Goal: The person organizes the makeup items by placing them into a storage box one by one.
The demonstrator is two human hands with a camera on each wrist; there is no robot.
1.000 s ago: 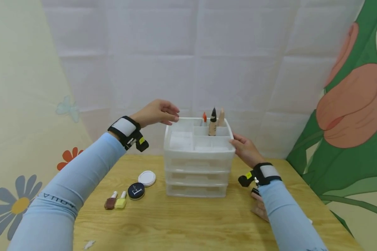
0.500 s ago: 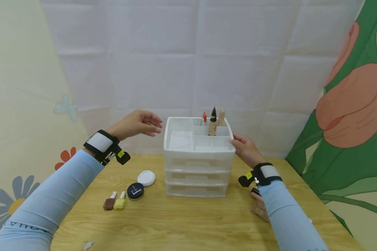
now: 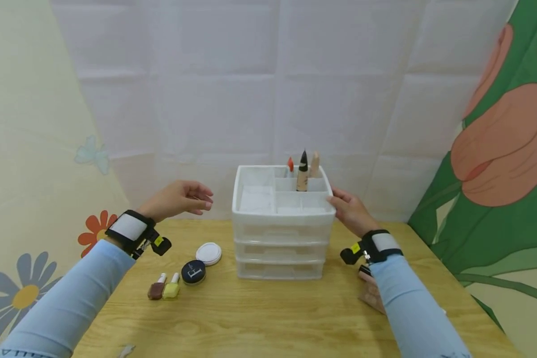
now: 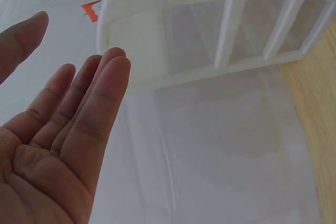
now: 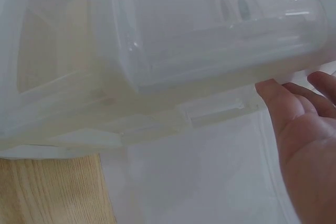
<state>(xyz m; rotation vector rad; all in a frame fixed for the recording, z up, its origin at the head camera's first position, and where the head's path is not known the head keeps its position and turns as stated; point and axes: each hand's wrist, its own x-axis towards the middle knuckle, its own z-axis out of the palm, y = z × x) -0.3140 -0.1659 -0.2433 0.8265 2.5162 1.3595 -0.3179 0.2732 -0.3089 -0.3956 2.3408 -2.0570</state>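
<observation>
A white plastic drawer organizer (image 3: 283, 214) with three translucent drawers and a divided top tray stands at the back of the table. In the tray stand a beige tube with a pointed black cap (image 3: 302, 171), a beige pointed item (image 3: 314, 165) and a thin orange-tipped item (image 3: 290, 164). My right hand (image 3: 351, 211) touches the organizer's right side, its thumb at the top rim; in the right wrist view the fingertips (image 5: 266, 86) meet the plastic. To the left of the organizer hovers my empty left hand (image 3: 179, 200), fingers extended and thumb apart.
On the table's left lie a white round lid-like disc (image 3: 209, 253), a black round compact (image 3: 193, 272), a yellow nail polish bottle (image 3: 172, 287) and a dark red nail polish bottle (image 3: 157, 288). Beige items (image 3: 371, 297) are partly hidden under the right forearm. White cloth hangs behind.
My left hand has moved from the organizer's left rear rim leftward and down, away from it. The right hand has stayed at the organizer's right side.
</observation>
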